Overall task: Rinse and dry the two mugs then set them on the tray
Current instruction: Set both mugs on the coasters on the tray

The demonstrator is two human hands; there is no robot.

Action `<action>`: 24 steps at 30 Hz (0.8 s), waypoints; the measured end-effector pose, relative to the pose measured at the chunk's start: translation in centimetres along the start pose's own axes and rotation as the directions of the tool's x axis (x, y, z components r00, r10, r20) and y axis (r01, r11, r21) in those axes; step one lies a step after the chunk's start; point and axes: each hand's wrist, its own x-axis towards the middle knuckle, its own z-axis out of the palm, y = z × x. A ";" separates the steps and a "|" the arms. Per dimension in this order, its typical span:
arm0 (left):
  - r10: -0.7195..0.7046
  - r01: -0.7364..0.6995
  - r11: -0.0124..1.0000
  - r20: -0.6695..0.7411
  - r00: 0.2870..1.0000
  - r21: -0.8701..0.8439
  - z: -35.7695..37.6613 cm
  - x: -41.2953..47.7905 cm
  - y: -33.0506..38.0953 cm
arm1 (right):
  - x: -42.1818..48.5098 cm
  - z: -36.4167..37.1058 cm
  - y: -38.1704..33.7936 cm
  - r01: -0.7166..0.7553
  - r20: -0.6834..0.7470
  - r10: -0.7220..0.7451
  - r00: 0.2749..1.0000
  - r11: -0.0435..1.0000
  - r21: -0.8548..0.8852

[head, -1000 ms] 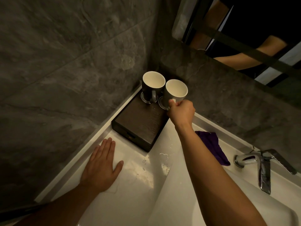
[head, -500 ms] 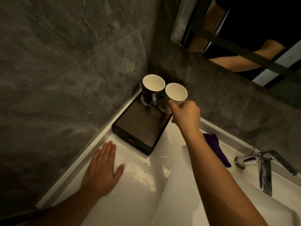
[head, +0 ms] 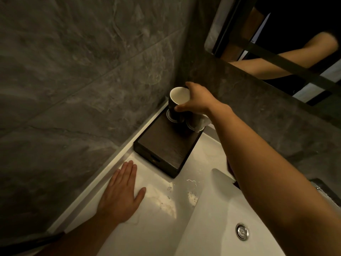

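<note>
Two dark mugs with white insides stand on coasters at the far end of a dark wooden tray (head: pixel 166 145) in the wall corner. My right hand (head: pixel 197 98) grips the left mug (head: pixel 178 97) by its rim, thumb on the near side and fingers over the far side. This mug looks slightly tilted, its opening facing up and left. My wrist covers most of the right mug (head: pixel 200 123); only a dark and white edge shows. My left hand (head: pixel 121 193) lies flat on the white counter, fingers spread, holding nothing.
The white sink basin (head: pixel 212 218) with its metal drain (head: pixel 242 231) lies under my right forearm. Water drops (head: pixel 191 196) sit on the counter near the tray. A bit of the tap (head: pixel 324 191) shows at the right edge. Grey stone walls close the corner, with a mirror (head: pixel 276 43) above.
My right hand left the right mug, reached to the left mug and closed on its rim. The view shifted so the tap is mostly out of frame. My left hand stayed flat.
</note>
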 end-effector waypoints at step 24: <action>0.008 -0.008 1.000 0.002 1.000 0.017 0.4 0.1 -0.3 | -1.8 3.9 1.5 -0.066 -0.403 0.127 0.906 0.985 0.162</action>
